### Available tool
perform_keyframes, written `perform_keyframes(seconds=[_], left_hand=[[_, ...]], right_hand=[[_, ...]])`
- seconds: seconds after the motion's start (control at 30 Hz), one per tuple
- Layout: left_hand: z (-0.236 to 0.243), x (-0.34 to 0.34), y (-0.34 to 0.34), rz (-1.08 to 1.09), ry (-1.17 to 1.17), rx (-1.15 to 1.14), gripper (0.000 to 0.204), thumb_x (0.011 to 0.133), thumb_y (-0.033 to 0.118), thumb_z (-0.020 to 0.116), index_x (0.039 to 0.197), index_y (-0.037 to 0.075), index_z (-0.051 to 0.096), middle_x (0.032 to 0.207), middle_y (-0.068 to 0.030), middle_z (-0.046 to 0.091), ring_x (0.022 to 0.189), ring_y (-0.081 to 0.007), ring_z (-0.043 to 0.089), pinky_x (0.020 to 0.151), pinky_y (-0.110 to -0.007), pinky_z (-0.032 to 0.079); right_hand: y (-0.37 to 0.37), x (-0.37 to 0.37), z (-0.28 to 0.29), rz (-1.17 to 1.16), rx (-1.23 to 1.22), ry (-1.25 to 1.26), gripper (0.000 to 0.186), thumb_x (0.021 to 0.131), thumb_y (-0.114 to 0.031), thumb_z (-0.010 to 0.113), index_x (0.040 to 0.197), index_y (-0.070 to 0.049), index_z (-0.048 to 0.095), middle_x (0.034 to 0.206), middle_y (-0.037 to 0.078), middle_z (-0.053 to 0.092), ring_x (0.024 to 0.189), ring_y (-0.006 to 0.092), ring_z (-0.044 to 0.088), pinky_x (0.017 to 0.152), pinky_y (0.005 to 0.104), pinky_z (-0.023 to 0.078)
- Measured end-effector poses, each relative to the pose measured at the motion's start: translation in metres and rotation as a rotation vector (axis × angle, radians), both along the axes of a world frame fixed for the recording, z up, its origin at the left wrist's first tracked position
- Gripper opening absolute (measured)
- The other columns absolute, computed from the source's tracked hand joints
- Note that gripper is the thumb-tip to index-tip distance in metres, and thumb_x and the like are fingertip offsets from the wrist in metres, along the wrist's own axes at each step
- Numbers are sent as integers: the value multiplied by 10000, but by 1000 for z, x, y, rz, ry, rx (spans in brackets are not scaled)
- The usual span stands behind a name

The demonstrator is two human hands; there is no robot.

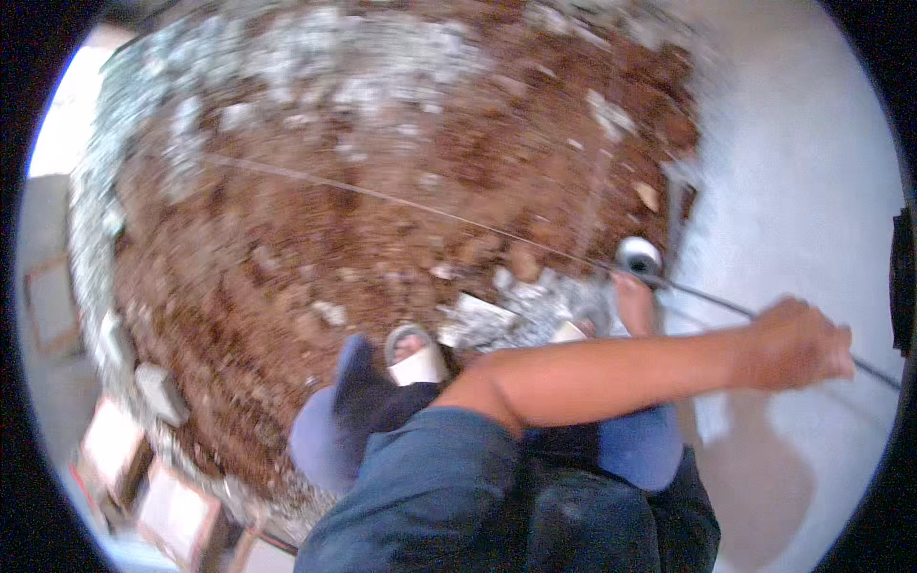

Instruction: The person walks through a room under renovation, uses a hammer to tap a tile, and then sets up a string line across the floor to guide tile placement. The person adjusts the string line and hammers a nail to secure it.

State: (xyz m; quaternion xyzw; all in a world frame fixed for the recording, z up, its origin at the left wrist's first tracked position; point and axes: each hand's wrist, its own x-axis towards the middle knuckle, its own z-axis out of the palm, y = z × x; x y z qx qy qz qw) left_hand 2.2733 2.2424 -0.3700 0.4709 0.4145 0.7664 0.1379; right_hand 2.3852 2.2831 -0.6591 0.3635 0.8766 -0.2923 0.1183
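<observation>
Along the line (712, 298), left hand (795, 344) curled.

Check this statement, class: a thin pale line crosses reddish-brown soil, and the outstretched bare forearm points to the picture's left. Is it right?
Not quite: the forearm points to the picture's right, its hand in front of the pale surface, as the head view shows. The rest stands: the forearm is bare, and a thin pale line crosses reddish-brown soil.

The cord (712, 299) looks dark, the soil (287, 253) reddish-brown.
</observation>
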Motion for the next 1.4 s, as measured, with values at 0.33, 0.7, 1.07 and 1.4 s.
perform_keyframes(seconds=[0.33, 0.7, 1.07, 1.4], left_hand=[[13, -13, -27, 104, 90, -42, 389, 889, 441, 543, 802, 63, 520, 594, -126, 582, 548, -331, 610, 497, -444, 468], [11, -4, -34, 19, 37, 9, 396, 880, 446, 551, 799, 59, 524, 622, -135, 591, 562, -352, 610, 501, -459, 481], [10, -6, -32, -34, 150, -80, 418, 873, 460, 557, 793, 50, 527, 624, -143, 596, 560, -349, 623, 470, -445, 484], [9, -5, -30, -46, 48, 5, 388, 873, 435, 564, 786, 60, 515, 637, -121, 589, 565, -347, 618, 468, -459, 483]], right_hand=[[-18, -20, 34, 25, 66, 36, 307, 895, -303, 545, 1023, -56, 675, 878, 227, 650, 842, 412, 625, 748, 462, 490], [-11, -12, 20, 88, 10, 118, 378, 933, -368, 493, 1121, -67, 623, 1049, 188, 647, 978, 387, 604, 840, 416, 473], [-42, -24, 35, 66, -189, -142, 279, 907, -273, 531, 1035, -67, 670, 969, 175, 678, 921, 316, 647, 810, 399, 492], [91, -34, 39, -40, 439, 154, 343, 905, -289, 546, 1091, -13, 630, 1063, 216, 632, 1003, 379, 602, 876, 437, 470]])
